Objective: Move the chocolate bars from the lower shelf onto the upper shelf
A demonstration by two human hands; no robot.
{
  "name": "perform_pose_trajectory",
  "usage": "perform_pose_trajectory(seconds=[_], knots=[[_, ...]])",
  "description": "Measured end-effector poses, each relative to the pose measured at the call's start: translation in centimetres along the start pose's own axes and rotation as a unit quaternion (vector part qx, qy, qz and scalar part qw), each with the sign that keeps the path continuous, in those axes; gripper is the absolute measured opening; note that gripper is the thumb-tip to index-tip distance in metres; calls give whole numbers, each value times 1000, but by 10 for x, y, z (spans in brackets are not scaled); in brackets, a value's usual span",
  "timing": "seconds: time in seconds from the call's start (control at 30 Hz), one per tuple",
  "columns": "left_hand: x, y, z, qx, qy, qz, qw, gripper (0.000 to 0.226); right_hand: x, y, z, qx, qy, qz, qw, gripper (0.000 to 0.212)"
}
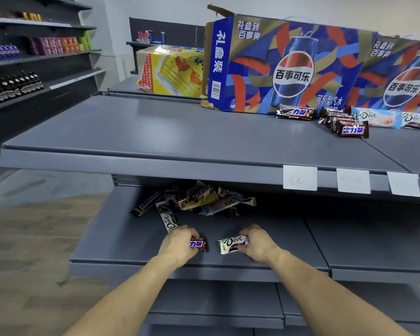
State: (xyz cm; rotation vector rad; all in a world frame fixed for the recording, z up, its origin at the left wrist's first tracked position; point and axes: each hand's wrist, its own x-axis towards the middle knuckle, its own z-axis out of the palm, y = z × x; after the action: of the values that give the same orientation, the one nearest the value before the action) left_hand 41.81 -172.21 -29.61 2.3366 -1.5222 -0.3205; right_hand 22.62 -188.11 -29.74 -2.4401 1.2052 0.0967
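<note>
My left hand [178,243] grips a brown Snickers bar [199,244] just above the lower shelf [121,248]. My right hand [257,242] grips a white Dove bar [232,244] beside it. Behind them a heap of chocolate bars [201,198] lies at the back of the lower shelf, with one Dove bar [168,219] lying apart near my left hand. On the upper shelf [155,132], at the right, lie several Snickers bars [342,123] and Dove bars [383,118].
Two blue Pepsi cartons [289,64] stand at the back right of the upper shelf, with a yellow box [172,69] behind them to the left. White price tags [300,177] hang on the upper shelf's front edge. Stocked shelves [34,52] line the left wall.
</note>
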Motion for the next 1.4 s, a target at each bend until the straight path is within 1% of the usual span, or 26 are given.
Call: perform_pose_trajectory(seconds=[0.1, 0.2, 0.27, 0.37, 0.43, 0.5, 0.73, 0.9, 1.03, 1.17, 1.27, 1.4], knots=[[1, 1, 2, 7, 1, 3, 1000, 34, -2, 0, 1, -14, -5, -12, 1000, 48], [2, 1, 3, 8, -6, 0, 1000, 38, -9, 1, 2, -20, 1, -7, 1000, 42], [1, 2, 4, 3, -4, -2, 1000, 38, -17, 3, 3, -28, 23, 10, 999, 38], [-1, 6, 5, -20, 19, 4, 1000, 37, -32, 9, 5, -31, 82, 16, 996, 34], [-2, 13, 4, -37, 42, 11, 998, 35, -41, 13, 3, -21, 123, 18, 992, 34], [-4, 21, 4, -47, 52, 20, 997, 36, -49, 18, -1, -12, 146, 20, 989, 35], [-10, 59, 1, -57, 63, 42, 996, 38, -74, 33, -21, -38, 168, 3, 985, 39], [-20, 94, -1, -27, 86, 53, 995, 44, -100, 52, -32, -45, 182, -9, 982, 40], [-39, 128, -3, 13, 100, 55, 993, 35, -127, 72, -45, -40, 196, -20, 980, 41], [-63, 169, -3, 31, 111, 48, 992, 35, -163, 94, -62, -36, 216, -45, 975, 41], [-88, 207, -5, 46, 138, 57, 988, 35, -194, 115, -77, -44, 229, -65, 970, 42], [-117, 253, -17, 64, 182, 61, 979, 36, -233, 139, -105, -60, 251, -116, 959, 44]])
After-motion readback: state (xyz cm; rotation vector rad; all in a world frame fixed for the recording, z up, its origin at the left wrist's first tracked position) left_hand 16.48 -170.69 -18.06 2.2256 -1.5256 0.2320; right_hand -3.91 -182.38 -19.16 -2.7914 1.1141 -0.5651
